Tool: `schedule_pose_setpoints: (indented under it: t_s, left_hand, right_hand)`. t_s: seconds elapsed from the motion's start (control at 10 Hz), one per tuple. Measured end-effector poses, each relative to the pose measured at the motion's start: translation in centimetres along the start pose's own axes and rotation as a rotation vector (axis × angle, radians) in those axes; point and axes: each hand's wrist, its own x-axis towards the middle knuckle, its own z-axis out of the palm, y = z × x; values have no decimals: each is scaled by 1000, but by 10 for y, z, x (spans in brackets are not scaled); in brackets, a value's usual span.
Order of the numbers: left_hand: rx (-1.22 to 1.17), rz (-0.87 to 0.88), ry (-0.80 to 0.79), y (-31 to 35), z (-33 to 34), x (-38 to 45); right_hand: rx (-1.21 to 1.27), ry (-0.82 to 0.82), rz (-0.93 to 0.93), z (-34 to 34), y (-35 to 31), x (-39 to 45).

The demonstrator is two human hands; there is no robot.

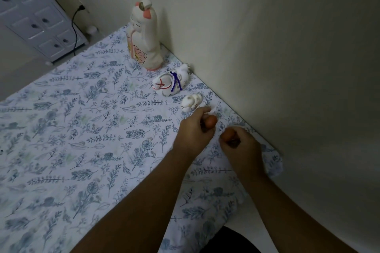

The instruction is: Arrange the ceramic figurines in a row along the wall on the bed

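Ceramic figurines along the wall (pixel 267 37) on a bed (pixel 82 129); both hands each holding a small reddish-brown piece.

Item 1: tall white cat figurine (pixel 144 37), upright, pink flower markings, farthest along the wall. Item 2: white figurine with red and purple cords (pixel 171 83), just beside it, near the wall. Item 3: small white figurine (pixel 191 102), next in line, at the fingertips of the left hand (pixel 195 129). Item 4: round reddish-brown piece (pixel 211 121), left grip closed around it, held low over the floral sheet. Item 5: second reddish-brown piece (pixel 228 134), right hand (pixel 240 148) clamped on it, near the wall; whether either piece touches the sheet cannot be told. Background: white drawer cabinet (pixel 35 16), black cable (pixel 75 26).
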Motion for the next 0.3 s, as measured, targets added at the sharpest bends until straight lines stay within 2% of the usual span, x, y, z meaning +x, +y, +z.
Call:
schedule_pose_setpoints:
  t_s: [0.1, 0.2, 0.3]
  left_hand:
    - [-8, 15, -8, 1, -2, -2]
    - [-45, 20, 23, 4, -11, -17]
    - [-4, 13, 102, 1, -24, -35]
  right_hand:
    - [7, -43, 3, -1, -2, -1]
    - [-41, -64, 86, -9, -10, -5]
    - [-192, 2, 41, -14, -19, -13]
